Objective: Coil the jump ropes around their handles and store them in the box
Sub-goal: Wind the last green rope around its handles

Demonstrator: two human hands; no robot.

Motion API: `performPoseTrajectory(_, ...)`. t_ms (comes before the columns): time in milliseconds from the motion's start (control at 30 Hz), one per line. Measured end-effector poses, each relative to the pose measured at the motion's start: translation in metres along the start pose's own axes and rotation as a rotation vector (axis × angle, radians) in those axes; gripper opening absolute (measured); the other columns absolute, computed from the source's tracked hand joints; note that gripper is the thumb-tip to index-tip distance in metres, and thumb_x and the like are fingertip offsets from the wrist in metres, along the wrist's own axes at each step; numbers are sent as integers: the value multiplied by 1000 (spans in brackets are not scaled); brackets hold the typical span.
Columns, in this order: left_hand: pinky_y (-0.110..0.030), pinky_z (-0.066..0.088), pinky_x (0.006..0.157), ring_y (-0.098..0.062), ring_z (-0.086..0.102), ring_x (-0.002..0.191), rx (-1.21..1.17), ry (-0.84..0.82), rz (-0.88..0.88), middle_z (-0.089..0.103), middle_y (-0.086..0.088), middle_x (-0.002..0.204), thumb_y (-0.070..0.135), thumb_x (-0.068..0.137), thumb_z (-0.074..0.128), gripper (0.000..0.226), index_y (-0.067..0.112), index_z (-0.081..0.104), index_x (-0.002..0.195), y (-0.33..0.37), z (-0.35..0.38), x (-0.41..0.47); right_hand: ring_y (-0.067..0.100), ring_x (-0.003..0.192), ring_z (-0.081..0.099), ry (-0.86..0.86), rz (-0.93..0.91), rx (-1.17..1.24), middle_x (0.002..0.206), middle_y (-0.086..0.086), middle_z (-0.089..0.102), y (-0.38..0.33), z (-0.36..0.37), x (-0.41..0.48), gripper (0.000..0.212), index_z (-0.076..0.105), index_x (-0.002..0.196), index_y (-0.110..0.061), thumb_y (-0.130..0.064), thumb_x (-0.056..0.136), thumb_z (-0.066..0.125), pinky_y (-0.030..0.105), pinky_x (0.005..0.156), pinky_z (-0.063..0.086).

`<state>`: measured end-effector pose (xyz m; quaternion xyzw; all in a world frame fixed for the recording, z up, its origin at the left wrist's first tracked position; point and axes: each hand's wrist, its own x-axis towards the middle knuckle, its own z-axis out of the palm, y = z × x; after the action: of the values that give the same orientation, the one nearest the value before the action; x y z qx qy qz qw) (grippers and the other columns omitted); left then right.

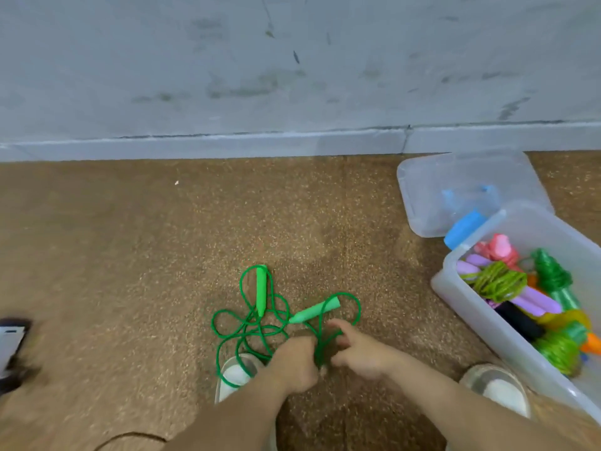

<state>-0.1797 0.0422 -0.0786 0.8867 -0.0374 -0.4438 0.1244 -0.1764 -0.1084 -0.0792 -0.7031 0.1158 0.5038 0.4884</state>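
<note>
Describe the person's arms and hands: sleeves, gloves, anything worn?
Both forearms are bare to the frame edge: no sleeves in view. The left hand and right hand wear no gloves; no watch, bracelet or ring shows, though the picture is slightly blurred.

wall (292, 60): grey, scuffed | skirting (227, 146): pale | floor (130, 255): brown speckled carpet

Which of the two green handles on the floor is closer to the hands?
The slanted handle, lying just beyond the right hand; the other handle lies farther off to the left, pointing toward the wall.
</note>
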Motion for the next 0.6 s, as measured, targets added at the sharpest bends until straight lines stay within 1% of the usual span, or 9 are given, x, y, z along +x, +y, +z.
performPoseTrajectory(67,-29,44,67,-33,65,98,-233,-74,-40,69,-20,101,19,80,59,22,8,67,98,20,-15,-4,26,112,56,8,18,126,124,6,52,-9,-4,-7,74,28,145,-21,14,83,47,37,79,49)
performPoseTrajectory(167,-24,36,55,-33,65,79,-315,-76,-12,67,-18,77,12,78,58,12,8,69,81,40,-63,-13,31,116,56,98,-35,189,135,14,50,-38,-18,-34,67,33,146,-12,16,86,45,40,84,50)
performPoseTrajectory(233,-24,33,51,-24,52,55,-290,-74,36,53,-5,54,12,76,60,8,12,63,68,49,-101,-21,22,94,63,145,-102,139,126,12,59,-65,-35,-56,59,41,141,-8,13,87,48,26,68,50)
performPoseTrajectory(300,-24,34,50,-18,44,49,-251,-39,88,48,-1,50,13,76,64,6,10,65,70,58,-151,-46,12,68,56,249,-200,49,105,5,70,-102,-52,-90,49,54,132,-7,8,86,53,17,50,40)
performPoseTrajectory(333,-25,35,52,-17,44,49,-222,-9,128,49,-1,52,14,77,66,7,8,68,77,64,-175,-62,7,60,53,312,-249,6,89,-3,72,-121,-58,-110,41,63,123,-11,2,85,59,15,47,36)
performPoseTrajectory(400,-24,38,57,-12,46,51,-183,98,192,53,4,54,16,78,69,13,11,73,89,72,-219,-98,-2,45,46,427,-321,-60,58,-14,63,-155,-64,-152,19,75,99,-19,-11,82,71,11,43,31)
performPoseTrajectory(433,-22,38,58,-8,46,52,-159,189,220,54,8,55,17,77,70,17,15,75,93,75,-240,-124,-2,41,43,470,-369,-86,51,-12,58,-174,-63,-181,12,77,91,-19,-14,81,72,10,41,30)
performPoseTrajectory(533,-15,37,49,-4,50,50,-219,472,256,55,11,59,16,77,70,17,24,73,92,74,-272,-166,5,42,52,545,-440,-153,52,-3,60,-207,-59,-231,6,77,82,-14,-13,81,71,13,40,33)
performPoseTrajectory(600,-18,38,49,-11,54,54,-393,699,251,56,6,65,15,80,67,14,28,69,84,72,-279,-195,23,58,68,644,-463,-193,60,4,66,-222,-55,-266,6,70,77,-15,-11,80,67,18,44,39)
